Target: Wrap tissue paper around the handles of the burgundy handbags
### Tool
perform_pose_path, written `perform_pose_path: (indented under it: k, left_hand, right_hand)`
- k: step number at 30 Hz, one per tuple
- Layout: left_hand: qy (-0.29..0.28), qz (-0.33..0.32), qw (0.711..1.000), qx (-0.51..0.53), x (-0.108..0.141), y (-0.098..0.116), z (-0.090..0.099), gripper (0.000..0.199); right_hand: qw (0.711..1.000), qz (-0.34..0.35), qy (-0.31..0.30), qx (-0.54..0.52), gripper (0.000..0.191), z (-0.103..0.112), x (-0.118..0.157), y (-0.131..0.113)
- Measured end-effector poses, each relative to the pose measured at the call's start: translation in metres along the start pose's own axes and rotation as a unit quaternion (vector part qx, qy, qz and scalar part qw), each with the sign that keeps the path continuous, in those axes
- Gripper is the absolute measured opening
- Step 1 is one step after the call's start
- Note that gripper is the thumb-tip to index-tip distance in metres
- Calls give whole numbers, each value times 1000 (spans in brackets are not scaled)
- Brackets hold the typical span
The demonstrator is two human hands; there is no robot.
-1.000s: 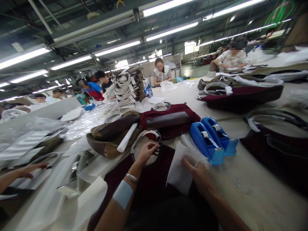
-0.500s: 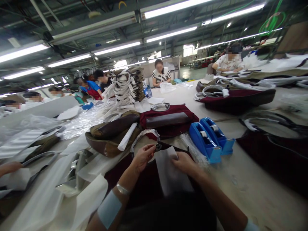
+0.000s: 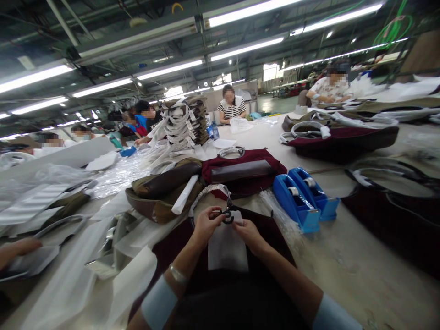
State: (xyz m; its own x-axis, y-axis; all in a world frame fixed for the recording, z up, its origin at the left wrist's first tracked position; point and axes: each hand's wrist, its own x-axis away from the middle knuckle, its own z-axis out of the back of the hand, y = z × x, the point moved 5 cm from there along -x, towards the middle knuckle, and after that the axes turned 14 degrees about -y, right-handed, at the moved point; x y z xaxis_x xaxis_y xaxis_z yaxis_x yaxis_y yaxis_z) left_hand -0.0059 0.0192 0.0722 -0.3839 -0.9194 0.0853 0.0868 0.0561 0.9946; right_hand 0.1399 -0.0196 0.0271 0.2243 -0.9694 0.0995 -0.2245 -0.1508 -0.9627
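A dark maroon bag [image 3: 268, 229] lies in front of me, with its curved handle [image 3: 201, 195] wrapped in pale material. At the handle's near end, my left hand [image 3: 206, 225] is closed, its fingertips pinching a dark ring-shaped buckle [image 3: 228, 218]. My right hand [image 3: 248, 233], closed too, grips the upper edge of a thin white sheet [image 3: 227, 252]. The sheet hangs over the bag's front, its top edge up against the buckle. Both hands are close together, with the buckle between them.
Two blue tape dispensers [image 3: 296, 201] stand at the right; a grey dispenser [image 3: 113, 247] is at the left. Folded olive [image 3: 161, 195] and maroon bags [image 3: 240, 170] lie ahead, before a bag stack [image 3: 195, 121]. Another person's hand [image 3: 17, 252] shows at far left.
My right hand has moved left and brought the sheet's top to the buckle. The sheet has swung left and hangs straighter. My left hand keeps its pinch on the buckle.
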Motion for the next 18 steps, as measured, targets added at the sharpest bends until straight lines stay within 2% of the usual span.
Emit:
perform_pose_path:
  k: [4,8,10,12,15,18]
  left_hand:
    - [-10,28,997,70,3,-11,-6,48]
    - [18,16,998,61,6,-28,-6,47]
    - [35,2,998,49,6,-36,-8,46]
    - [46,-17,998,37,7,-41,-10,44]
    - [57,-42,997,-19,10,-40,-10,40]
    - [141,-65,980,-126,16,-28,4,40]
  right_hand:
    - [995,7,0,-97,38,-3,-3,1]
    - [975,-11,-42,-216,43,-7,-3,4]
    - [973,-7,-52,-224,43,-8,-5,6]
    - [979,-7,-18,-202,40,-5,-7,9]
    - [980,-9,34,-198,37,-1,-9,13]
    - [970,-13,2,-241,36,-4,-9,12]
